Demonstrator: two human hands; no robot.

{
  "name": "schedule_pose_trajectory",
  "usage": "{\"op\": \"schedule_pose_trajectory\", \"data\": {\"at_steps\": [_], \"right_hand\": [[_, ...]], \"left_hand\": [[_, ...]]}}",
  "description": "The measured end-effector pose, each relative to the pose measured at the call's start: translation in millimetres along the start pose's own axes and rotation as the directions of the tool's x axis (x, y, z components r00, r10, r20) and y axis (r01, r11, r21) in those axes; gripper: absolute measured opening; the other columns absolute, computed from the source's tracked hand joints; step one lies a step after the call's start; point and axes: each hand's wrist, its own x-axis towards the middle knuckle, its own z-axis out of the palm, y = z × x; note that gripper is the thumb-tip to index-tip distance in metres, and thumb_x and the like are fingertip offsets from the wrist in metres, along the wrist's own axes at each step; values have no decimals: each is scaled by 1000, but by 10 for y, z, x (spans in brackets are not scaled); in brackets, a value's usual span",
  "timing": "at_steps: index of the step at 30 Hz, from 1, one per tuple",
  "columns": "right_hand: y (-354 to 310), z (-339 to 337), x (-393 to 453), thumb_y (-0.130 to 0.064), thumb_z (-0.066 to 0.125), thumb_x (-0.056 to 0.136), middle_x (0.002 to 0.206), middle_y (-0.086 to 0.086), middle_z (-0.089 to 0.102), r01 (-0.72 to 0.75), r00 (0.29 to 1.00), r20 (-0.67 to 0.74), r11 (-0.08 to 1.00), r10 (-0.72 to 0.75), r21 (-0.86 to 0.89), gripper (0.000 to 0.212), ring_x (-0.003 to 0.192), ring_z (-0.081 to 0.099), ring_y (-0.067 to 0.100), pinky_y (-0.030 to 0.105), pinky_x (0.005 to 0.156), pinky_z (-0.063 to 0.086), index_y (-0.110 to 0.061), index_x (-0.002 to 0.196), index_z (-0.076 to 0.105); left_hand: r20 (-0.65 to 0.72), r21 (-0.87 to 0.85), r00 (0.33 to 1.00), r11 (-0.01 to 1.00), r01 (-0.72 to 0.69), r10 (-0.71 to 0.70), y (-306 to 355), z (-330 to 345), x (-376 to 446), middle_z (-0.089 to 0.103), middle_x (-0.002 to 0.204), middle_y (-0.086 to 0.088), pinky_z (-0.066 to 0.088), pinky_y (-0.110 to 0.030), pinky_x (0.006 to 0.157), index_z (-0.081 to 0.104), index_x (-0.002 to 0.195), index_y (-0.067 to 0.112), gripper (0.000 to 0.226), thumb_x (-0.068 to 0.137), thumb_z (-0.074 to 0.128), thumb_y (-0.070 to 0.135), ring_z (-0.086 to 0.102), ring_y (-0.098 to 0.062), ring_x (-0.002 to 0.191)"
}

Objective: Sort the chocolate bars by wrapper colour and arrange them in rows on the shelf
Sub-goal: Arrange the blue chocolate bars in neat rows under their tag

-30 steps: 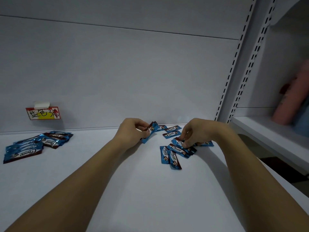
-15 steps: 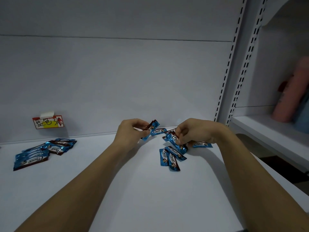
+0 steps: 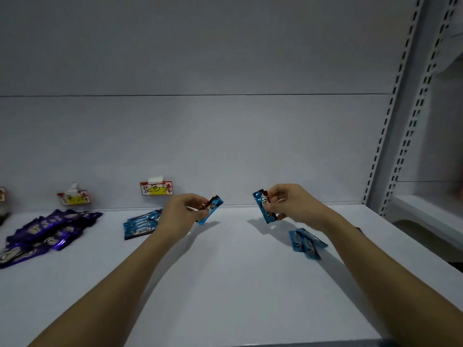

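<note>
The left hand (image 3: 184, 214) grasps blue bars (image 3: 210, 210); the blue pile (image 3: 140, 225) lies just left of this grip, long axes running left-right. The right hand (image 3: 290, 205) grasps another blue bar (image 3: 263, 207).

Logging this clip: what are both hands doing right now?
Left hand: pinching blue-wrapped chocolate bars.
Right hand: gripping more blue chocolate bars, lifted off the shelf.

On your shelf (image 3: 225, 284), one pile of bars (image 3: 45, 234) lies far left, another pile (image 3: 140, 224) left of centre, loose bars (image 3: 305, 242) right.
</note>
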Motion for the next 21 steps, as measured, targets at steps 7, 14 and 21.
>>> {"op": "schedule_pose_trajectory", "data": {"at_steps": [7, 14, 21], "right_hand": [[-282, 699, 165, -10, 73, 85, 96, 7, 67, 18, 992, 129, 998, -10, -60, 13, 78, 67, 16, 35, 71, 59, -15, 95, 66], [-619, 1473, 510, -9, 76, 81, 91, 11, 72, -11, 978, 209, 996, 29, -87, 20, 72, 68, 13, 26, 63, 60, -9, 98, 65], [-679, 2140, 821, -10, 75, 82, 91, 8, 72, -14, 994, 107, 992, 27, -122, 21, 75, 68, 14, 26, 65, 59, -12, 101, 65]], "left_hand": [[-177, 45, 984, 998, 33, -25, -477, -877, -70, 70, 92, 4, 47, -17, 62, 73, 97, 21, 24, 79, 76, 7, 66, -13, 81], [-331, -202, 917, 966, 162, -223, -853, -1155, -100, 69, 91, -1, 54, -25, 56, 67, 99, 14, 26, 79, 74, -1, 67, -15, 84], [-298, 2, 943, 988, 154, -146, -953, -1140, 10, 68, 86, 3, 43, -7, 56, 71, 94, 12, 20, 76, 79, 8, 61, -3, 75]]}}
